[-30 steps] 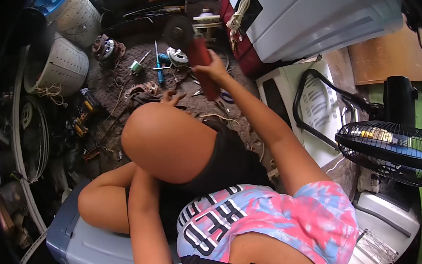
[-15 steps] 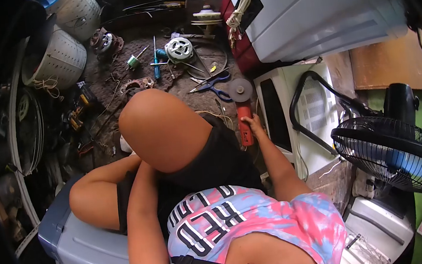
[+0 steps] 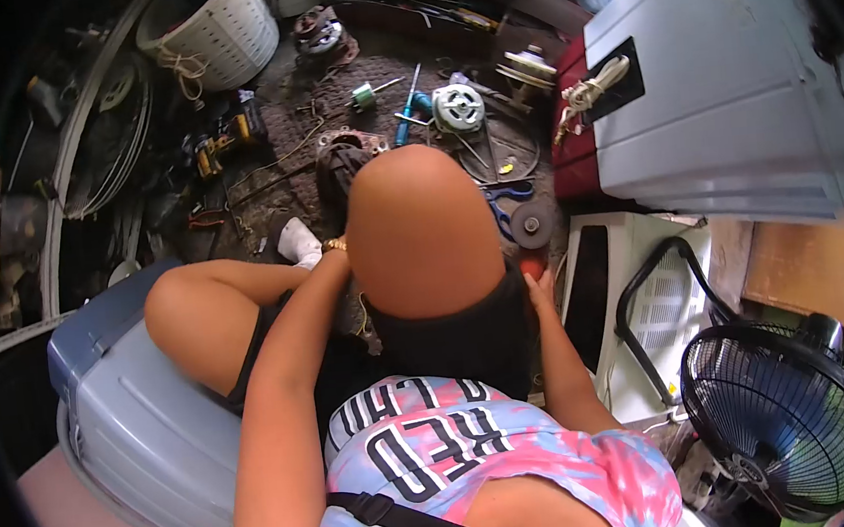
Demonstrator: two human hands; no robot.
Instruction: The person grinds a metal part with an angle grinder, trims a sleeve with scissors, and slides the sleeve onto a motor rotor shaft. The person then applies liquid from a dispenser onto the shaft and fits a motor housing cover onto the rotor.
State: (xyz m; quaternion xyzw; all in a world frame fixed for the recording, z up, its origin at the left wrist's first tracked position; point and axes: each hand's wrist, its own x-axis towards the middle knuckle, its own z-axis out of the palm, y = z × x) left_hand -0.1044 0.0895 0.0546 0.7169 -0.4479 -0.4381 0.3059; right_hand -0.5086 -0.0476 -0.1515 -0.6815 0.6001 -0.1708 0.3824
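Observation:
My right hand (image 3: 543, 291) is closed around the red body of an angle grinder (image 3: 533, 265), whose grey disc (image 3: 531, 225) points away from me. Most of the grinder's body is hidden by my raised knee and the hand. My left hand (image 3: 337, 244) reaches down behind that knee, and its fingers are hidden. Just beyond it hangs a dark cloth (image 3: 339, 178) beside a rusty metal part (image 3: 359, 138); whether the hand holds the cloth is not visible. Blue-handled scissors (image 3: 510, 193) lie close to the grinder's disc.
On the dirty floor lie a motor (image 3: 458, 109), a blue screwdriver (image 3: 404, 119), a green-bodied rotor (image 3: 364, 96) and a yellow-black drill (image 3: 231, 140). A white perforated tub (image 3: 222, 40) stands at the back left. On my right are a white appliance (image 3: 634, 275) and a fan (image 3: 781, 413).
My view has shifted, so the floor items appear farther right. The grinder now sits lower behind my knee, still in my right hand. A dark cloth has appeared beyond my left hand.

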